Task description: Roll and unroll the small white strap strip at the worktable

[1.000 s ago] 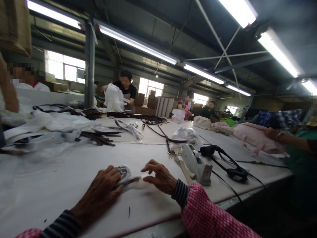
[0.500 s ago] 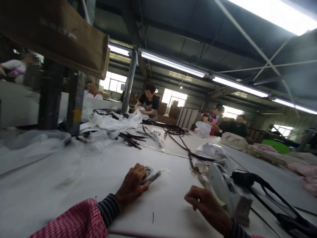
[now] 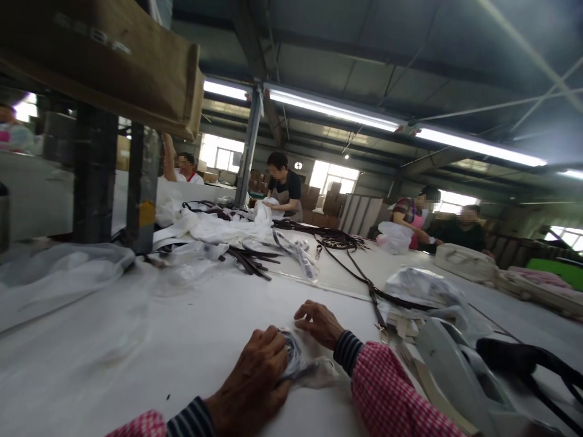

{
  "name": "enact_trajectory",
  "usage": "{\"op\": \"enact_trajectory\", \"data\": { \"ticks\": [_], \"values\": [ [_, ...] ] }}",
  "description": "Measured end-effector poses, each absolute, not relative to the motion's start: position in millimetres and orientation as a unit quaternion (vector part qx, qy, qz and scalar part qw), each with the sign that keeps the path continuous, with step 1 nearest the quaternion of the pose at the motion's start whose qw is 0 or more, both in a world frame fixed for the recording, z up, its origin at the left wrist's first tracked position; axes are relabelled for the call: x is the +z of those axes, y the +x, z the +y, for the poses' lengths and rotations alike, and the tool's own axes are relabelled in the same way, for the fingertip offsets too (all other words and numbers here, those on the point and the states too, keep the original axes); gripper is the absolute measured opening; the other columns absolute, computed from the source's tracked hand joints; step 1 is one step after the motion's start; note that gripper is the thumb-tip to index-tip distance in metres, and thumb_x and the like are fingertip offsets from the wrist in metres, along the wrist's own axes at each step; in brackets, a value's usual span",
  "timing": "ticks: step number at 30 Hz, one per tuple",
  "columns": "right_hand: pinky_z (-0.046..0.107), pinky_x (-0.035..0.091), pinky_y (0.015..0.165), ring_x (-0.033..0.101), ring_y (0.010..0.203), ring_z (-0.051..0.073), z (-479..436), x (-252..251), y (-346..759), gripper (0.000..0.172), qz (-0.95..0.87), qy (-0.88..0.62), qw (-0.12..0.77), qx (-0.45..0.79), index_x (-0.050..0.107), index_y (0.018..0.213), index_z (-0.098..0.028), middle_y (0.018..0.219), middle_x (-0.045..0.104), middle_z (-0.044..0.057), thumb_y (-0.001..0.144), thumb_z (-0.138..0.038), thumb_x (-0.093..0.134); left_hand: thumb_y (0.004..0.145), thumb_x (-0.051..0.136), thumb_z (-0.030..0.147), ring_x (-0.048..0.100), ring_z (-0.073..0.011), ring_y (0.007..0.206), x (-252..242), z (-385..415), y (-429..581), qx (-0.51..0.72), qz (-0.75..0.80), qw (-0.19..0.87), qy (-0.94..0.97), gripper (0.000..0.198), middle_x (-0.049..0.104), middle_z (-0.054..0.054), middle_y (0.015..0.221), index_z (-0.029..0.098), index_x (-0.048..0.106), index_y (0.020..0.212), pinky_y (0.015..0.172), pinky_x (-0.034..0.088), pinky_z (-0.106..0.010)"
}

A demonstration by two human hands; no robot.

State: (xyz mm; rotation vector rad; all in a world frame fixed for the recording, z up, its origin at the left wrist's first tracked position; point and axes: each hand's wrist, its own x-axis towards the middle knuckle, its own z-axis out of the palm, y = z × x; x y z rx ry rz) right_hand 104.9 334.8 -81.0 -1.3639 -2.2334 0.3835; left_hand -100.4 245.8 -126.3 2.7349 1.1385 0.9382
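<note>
My left hand (image 3: pixel 255 376) presses down on a small clear plastic bag (image 3: pixel 319 371) lying on the white tabletop. Inside it is a coiled, dark, cord-like item (image 3: pixel 293 351), partly covered by my fingers. My left fingers are bent round the bag's left side. Just beyond the bag is my right hand (image 3: pixel 321 325), its fingers loosely curved and apart, with nothing visible in them. Whether its fingertips touch the plastic I cannot tell.
To the right stand a grey-white plastic device (image 3: pixel 460 364) and a black strap (image 3: pixel 523 358). Dark straps (image 3: pixel 337 238) and white wrapping (image 3: pixel 218 227) are heaped farther back. A metal post (image 3: pixel 142 188) rises at left beneath a brown carton (image 3: pixel 136 67). Several people work beyond.
My right hand has moved left, from beside the grey-white device to the bag's far side. My left hand and the bag now appear lower and nearer. The view has shifted left.
</note>
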Motion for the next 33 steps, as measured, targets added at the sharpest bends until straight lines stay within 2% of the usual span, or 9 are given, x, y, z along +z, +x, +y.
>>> {"op": "enact_trajectory", "data": {
  "ticks": [5, 11, 16, 19, 20, 23, 26, 29, 33],
  "values": [
    [0.034, 0.042, 0.088, 0.054, 0.103, 0.021, 335, -110, 103, 0.012, -0.818, -0.505, 0.259, 0.096, 0.066, 0.096, -0.023, 0.103, 0.062, 0.003, 0.093, -0.019, 0.056, 0.075, 0.071, 0.010, 0.051, -0.0293, 0.114, -125, 246, -100, 0.303, 0.364, 0.014, 0.881, 0.025, 0.063, -0.006, 0.111, 0.023, 0.056, 0.090, 0.104, 0.039, -0.049],
    [0.036, 0.043, 0.090, 0.052, 0.107, 0.021, 330, -105, 97, 0.012, -0.822, -0.511, 0.238, 0.087, 0.064, 0.101, -0.023, 0.107, 0.060, 0.003, 0.095, -0.018, 0.055, 0.079, 0.065, 0.010, 0.052, -0.0272, 0.100, -107, 240, -98, 0.268, 0.370, 0.018, 0.889, 0.014, 0.064, -0.006, 0.099, 0.021, 0.056, 0.081, 0.089, 0.041, -0.045],
    [0.027, 0.047, 0.079, 0.061, 0.088, 0.014, 315, -72, 131, 0.019, -0.835, -0.491, 0.202, 0.146, 0.071, 0.099, -0.022, 0.105, 0.062, 0.000, 0.081, -0.021, 0.079, 0.084, 0.061, 0.016, 0.052, -0.0266, 0.091, -111, 247, -103, 0.277, 0.351, 0.001, 0.894, 0.008, 0.063, -0.005, 0.092, 0.021, 0.059, 0.078, 0.081, 0.038, -0.041],
    [0.026, 0.046, 0.079, 0.063, 0.086, 0.012, 268, -39, 186, 0.015, -0.827, -0.493, 0.239, 0.127, 0.071, 0.104, -0.020, 0.109, 0.063, 0.001, 0.090, -0.023, 0.070, 0.084, 0.062, 0.020, 0.052, -0.0269, 0.091, -113, 249, -104, 0.281, 0.341, 0.005, 0.897, 0.009, 0.064, -0.005, 0.090, 0.022, 0.060, 0.076, 0.080, 0.037, -0.039],
    [0.027, 0.045, 0.078, 0.063, 0.084, 0.013, 248, -27, 209, 0.011, -0.816, -0.502, 0.270, 0.097, 0.072, 0.100, -0.019, 0.103, 0.065, 0.001, 0.092, -0.023, 0.065, 0.086, 0.062, 0.022, 0.052, -0.0272, 0.092, -112, 249, -105, 0.284, 0.342, 0.006, 0.896, 0.009, 0.064, -0.005, 0.091, 0.023, 0.061, 0.076, 0.081, 0.037, -0.040],
    [0.031, 0.043, 0.080, 0.061, 0.084, 0.017, 185, -1, 279, 0.021, -0.741, -0.592, 0.317, -0.007, 0.072, 0.084, -0.017, 0.088, 0.067, 0.003, 0.094, -0.029, 0.057, 0.087, 0.061, 0.026, 0.053, -0.0275, 0.093, -110, 249, -106, 0.295, 0.362, 0.014, 0.884, 0.010, 0.064, -0.004, 0.091, 0.023, 0.061, 0.078, 0.083, 0.037, -0.040],
    [0.031, 0.043, 0.071, 0.062, 0.076, 0.019, 140, 7, 328, 0.026, -0.648, -0.691, 0.320, -0.008, 0.072, 0.080, -0.016, 0.077, 0.068, 0.004, 0.091, -0.035, 0.056, 0.083, 0.061, 0.026, 0.054, -0.0260, 0.089, -107, 250, -107, 0.292, 0.375, 0.037, 0.879, 0.008, 0.063, -0.003, 0.088, 0.023, 0.060, 0.076, 0.079, 0.038, -0.037],
    [0.030, 0.045, 0.071, 0.065, 0.077, 0.019, 121, -3, 337, 0.029, -0.642, -0.716, 0.273, -0.023, 0.072, 0.086, -0.016, 0.081, 0.072, 0.005, 0.094, -0.034, 0.051, 0.084, 0.059, 0.031, 0.054, -0.0236, 0.085, -101, 249, -101, 0.312, 0.382, 0.085, 0.866, 0.011, 0.061, -0.002, 0.085, 0.023, 0.059, 0.076, 0.077, 0.040, -0.035],
    [0.030, 0.045, 0.085, 0.068, 0.091, 0.020, 128, -29, 310, 0.027, -0.682, -0.711, 0.155, -0.077, 0.072, 0.087, -0.018, 0.093, 0.074, 0.006, 0.098, -0.029, 0.050, 0.083, 0.058, 0.050, 0.052, -0.0219, 0.077, -86, 238, -70, 0.372, 0.425, 0.201, 0.800, 0.030, 0.057, -0.001, 0.079, 0.022, 0.055, 0.071, 0.070, 0.038, -0.033]
  ]
}}
